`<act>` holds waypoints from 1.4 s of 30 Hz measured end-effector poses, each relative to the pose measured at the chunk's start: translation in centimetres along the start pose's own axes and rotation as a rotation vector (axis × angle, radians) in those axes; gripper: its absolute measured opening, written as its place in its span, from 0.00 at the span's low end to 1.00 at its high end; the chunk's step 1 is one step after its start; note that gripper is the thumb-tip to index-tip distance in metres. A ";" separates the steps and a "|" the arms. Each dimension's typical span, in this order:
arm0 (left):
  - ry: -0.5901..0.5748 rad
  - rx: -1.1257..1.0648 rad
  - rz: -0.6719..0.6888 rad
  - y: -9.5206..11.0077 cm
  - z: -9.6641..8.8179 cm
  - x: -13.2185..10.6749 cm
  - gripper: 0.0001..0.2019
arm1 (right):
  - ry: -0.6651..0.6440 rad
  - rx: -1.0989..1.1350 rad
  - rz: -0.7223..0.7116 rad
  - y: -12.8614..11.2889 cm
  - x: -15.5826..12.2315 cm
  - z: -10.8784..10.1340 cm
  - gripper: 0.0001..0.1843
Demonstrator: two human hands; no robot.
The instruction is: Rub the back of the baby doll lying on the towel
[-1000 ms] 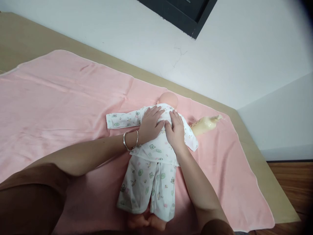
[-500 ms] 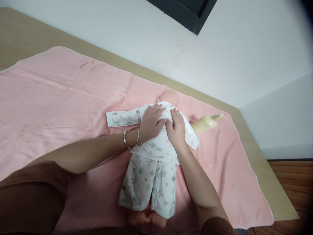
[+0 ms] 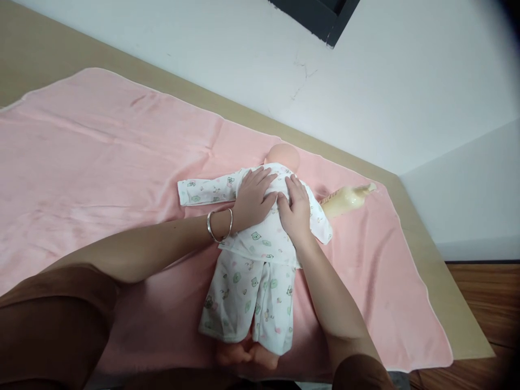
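Observation:
A baby doll (image 3: 260, 238) lies face down, its bald head away from me and its feet close to my body. It wears a white long-sleeved top and white trousers, both printed with small green and pink figures. My left hand (image 3: 254, 199) rests flat on the left of its upper back, fingers stretched out; a silver bangle circles that wrist. Beside it, my right hand (image 3: 295, 210) lies on the right of the back with fingers extended. The thumbs almost meet near the middle. Neither hand grasps anything.
Under the doll spreads a pink blanket (image 3: 134, 146) with some creases, on a tan table (image 3: 450, 309). A pale yellow pump bottle (image 3: 345, 200) lies on its side right of the doll. Behind stands a white wall (image 3: 227, 49) with a dark frame (image 3: 317, 19).
The view has shifted slightly, so the scene sits a little higher in the picture. Both hands stay on the doll's back, with hardly any visible movement against it.

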State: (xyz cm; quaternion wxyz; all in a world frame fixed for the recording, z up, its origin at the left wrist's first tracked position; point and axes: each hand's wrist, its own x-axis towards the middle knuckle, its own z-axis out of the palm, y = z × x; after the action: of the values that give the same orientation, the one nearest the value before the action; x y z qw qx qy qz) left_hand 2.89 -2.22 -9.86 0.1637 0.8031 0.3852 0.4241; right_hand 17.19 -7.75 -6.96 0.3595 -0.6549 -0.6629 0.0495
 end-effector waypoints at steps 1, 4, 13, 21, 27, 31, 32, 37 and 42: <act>-0.004 -0.002 0.000 0.0 0.0 0.0 0.22 | 0.002 -0.001 -0.001 0.0 0.0 0.0 0.27; -0.005 -0.005 -0.005 0.1 -0.1 0.0 0.22 | 0.001 -0.004 -0.003 0.0 0.0 0.0 0.28; -0.005 -0.011 -0.006 0.1 -0.1 0.0 0.22 | 0.002 -0.008 -0.002 0.2 0.0 0.0 0.27; -0.012 0.005 -0.009 0.0 0.0 0.0 0.21 | -0.004 0.010 0.018 0.1 0.1 0.0 0.27; -0.018 0.009 -0.010 0.0 0.1 0.1 0.22 | 0.005 0.010 0.005 0.3 0.1 0.1 0.27; -0.025 0.012 -0.014 0.0 0.1 0.1 0.23 | 0.008 0.014 0.011 0.3 0.1 0.1 0.26; -0.023 0.011 -0.015 0.0 0.1 0.1 0.22 | 0.008 0.013 0.011 0.3 0.1 0.1 0.26; -0.024 0.005 -0.016 0.1 0.1 0.0 0.22 | 0.006 0.006 0.015 0.3 0.2 0.0 0.27; -0.020 0.001 -0.018 -0.1 0.2 0.0 0.21 | -0.001 0.006 0.017 0.3 0.1 0.0 0.28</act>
State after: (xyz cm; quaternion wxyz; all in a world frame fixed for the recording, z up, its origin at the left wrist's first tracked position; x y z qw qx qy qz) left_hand 3.02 -2.12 -9.99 0.1710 0.8038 0.3909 0.4146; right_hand 17.45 -7.61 -7.04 0.3606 -0.6594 -0.6573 0.0552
